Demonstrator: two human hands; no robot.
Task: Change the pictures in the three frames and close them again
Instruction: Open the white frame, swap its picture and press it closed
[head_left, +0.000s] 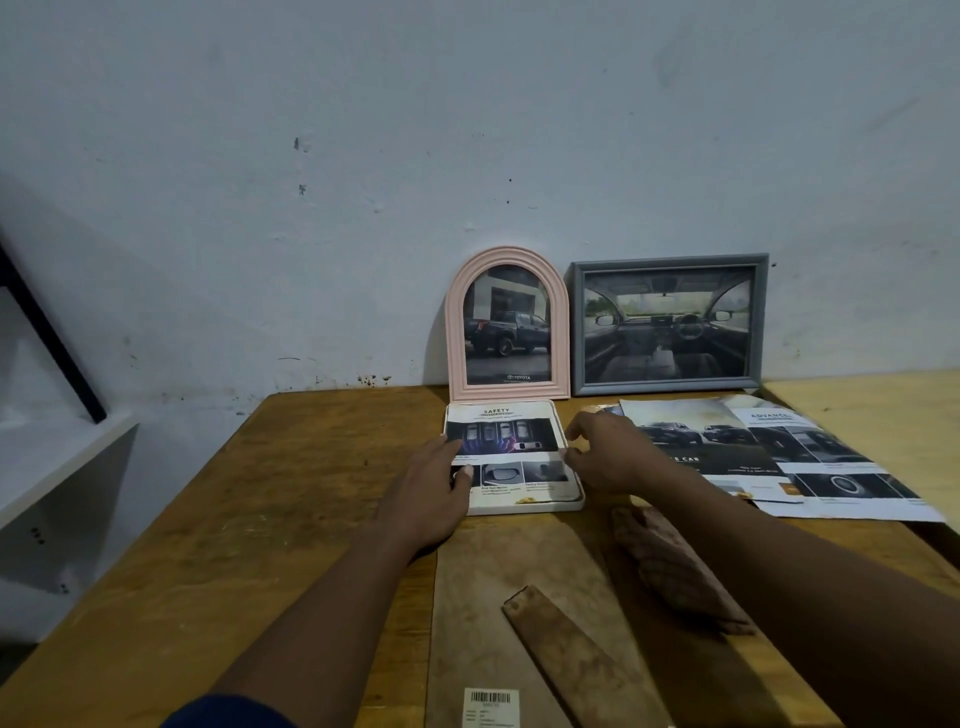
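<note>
The white frame (519, 508) is lying flat on the tabletop (311, 493), before the pink frame (454, 332) and grey frame (577, 332). The left grip (436, 488) is pressing straight fingers on its picture (498, 422); the right grip (613, 457) is curling at its right edge, hold unclear.

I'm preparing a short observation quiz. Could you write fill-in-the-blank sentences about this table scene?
1. The ridged arched frame standing against the wall is ____ in colour.
2. The grey rectangular frame stands on its ____ side.
3. The printed page in the flat white frame is headed ____.
4. The person's ____ hand lies flat on that page.
Missing words: pink; right; SAFETY; left.
</note>
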